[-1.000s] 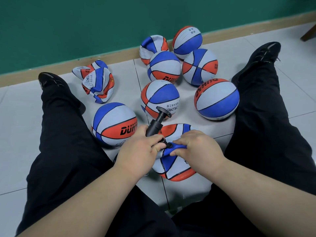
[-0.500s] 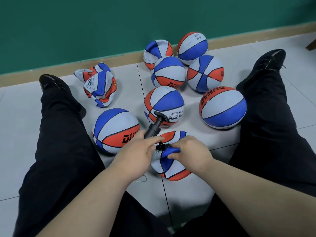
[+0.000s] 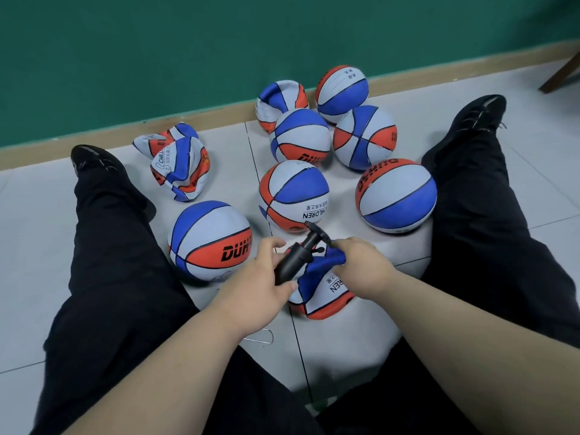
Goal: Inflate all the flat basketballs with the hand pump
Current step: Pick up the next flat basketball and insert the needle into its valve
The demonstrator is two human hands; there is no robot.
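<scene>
Pump (image 3: 296, 259) occupies left hand (image 3: 254, 279); right hand (image 3: 361, 268) pinches basketball (image 3: 326, 296).

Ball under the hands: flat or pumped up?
Flat. The ball lies crumpled, its blue skin bunched up where the right hand pinches it.

Clothing noted: the person wears loose black fabric trousers (image 3: 119, 277) covering both legs down to the ankles. The cloth is matte and plain, with soft folds across the thighs and knees.

Footwear: the black low-cut left shoe (image 3: 94, 158) has a rounded toe and faint pale marks across its upper, too blurred to tell lacing from scuffs. The black low-cut right shoe (image 3: 470, 120) matches it, with thin pale lines over the instep and a short lace end at its outer edge.

The left hand (image 3: 254, 287) and right hand (image 3: 364, 271) are bare. The left forearm (image 3: 163, 372) and right forearm (image 3: 470, 340) are uncovered as far as can be seen.
</scene>
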